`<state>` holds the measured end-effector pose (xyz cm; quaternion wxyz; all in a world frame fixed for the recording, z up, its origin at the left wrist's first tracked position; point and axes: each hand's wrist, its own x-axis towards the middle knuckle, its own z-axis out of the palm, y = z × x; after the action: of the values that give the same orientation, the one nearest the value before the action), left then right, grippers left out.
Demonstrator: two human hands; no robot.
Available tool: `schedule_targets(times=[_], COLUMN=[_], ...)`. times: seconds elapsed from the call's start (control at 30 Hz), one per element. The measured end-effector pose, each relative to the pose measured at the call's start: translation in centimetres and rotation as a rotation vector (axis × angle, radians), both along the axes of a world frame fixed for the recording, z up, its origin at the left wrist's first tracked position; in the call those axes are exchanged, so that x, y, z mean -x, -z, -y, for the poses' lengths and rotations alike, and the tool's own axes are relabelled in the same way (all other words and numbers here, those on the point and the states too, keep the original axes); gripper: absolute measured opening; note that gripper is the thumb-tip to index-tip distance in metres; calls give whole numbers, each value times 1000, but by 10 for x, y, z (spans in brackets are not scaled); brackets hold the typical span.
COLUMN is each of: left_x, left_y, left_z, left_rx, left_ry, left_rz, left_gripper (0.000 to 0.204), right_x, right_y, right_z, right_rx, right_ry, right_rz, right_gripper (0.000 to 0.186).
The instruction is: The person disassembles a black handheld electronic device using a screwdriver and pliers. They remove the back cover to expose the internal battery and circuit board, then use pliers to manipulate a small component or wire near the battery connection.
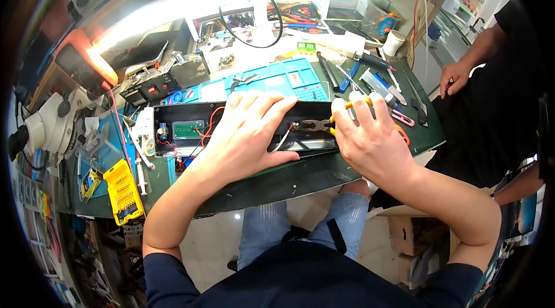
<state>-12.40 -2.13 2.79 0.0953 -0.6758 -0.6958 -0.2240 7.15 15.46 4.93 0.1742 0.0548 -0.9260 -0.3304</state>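
Observation:
A long black open-topped case (184,111) lies across the bench before me. Spanning it is my left hand (245,134), with fingertips at the far wall and the thumb by the near edge, holding the case down. My right hand (376,143) is closed round the yellow handles of a pair of pliers (316,126). The jaws reach into the case's right part, at a small metal fitting beside a white wire (281,140); whether they grip it I cannot tell. At the case's left end sit a green circuit board (188,129) and red wires (207,130).
Behind the case lies a blue work mat (272,76). A yellow bit set (123,192) is at the left, below an orange multimeter (87,62). Screwdrivers and a utility knife (418,105) crowd the right side. Another person's hand (455,78) hangs beyond the bench's right edge.

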Motion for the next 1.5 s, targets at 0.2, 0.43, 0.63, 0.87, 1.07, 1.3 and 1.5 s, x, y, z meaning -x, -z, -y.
schedule_targets(times=[0.2,0.43,0.63,0.87,1.07,1.3,1.5], left_x=[1,0,-7,-8,-5,-9,-7], left_y=[2,1,5,10,13,10,13], left_z=[0,1,-1,-1,-3,-2,-2], left_rx=[-2,-12,-42,-47,-81,-44,-88], left_ry=[2,-7,-78,-109,-85,-112,-94], left_rz=[-11,-42,-63,-106,-124,-92,-124], left_gripper=[87,84,87,87,88,88,89], right_x=[18,22,-14,-12,-10,-7,9], right_y=[-17,-23,3,13,19,17,2], right_z=[-33,-40,23,41,49,64,88], right_rx=[-157,-117,120,134,126,139,92], right_ry=[-221,-210,189,378,366,461,628], right_rz=[53,67,34,32,-18,71,260], right_gripper=[21,24,33,35,34,31,25])
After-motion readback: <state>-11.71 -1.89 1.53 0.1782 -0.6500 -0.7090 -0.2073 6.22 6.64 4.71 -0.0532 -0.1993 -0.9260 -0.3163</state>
